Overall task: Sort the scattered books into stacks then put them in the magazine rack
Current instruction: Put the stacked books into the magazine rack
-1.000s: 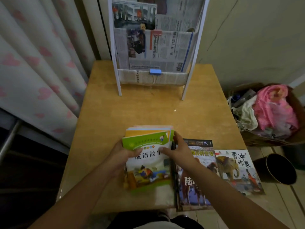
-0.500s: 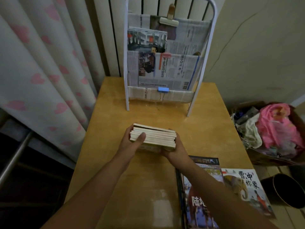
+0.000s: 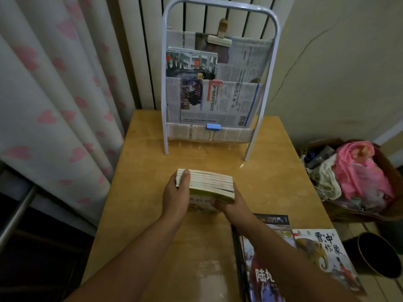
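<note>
One head camera looks forward and down, close above both hands, toward the white metal magazine rack (image 3: 220, 83) beyond them.

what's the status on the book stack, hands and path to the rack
Left hand and right hand both grip the book stack. Stack upright on table. Path to magazine rack clear.

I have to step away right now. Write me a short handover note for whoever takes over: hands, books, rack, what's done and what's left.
Left hand and right hand both grip one stack of thin books, tilted up on the table in front of the magazine rack.
Done: that stack is gathered.
Left: slot it into the rack, whose pockets already hold newspapers. Then stack and rack the dark-cover book and the elephant book, both flat at the table's near right.
</note>
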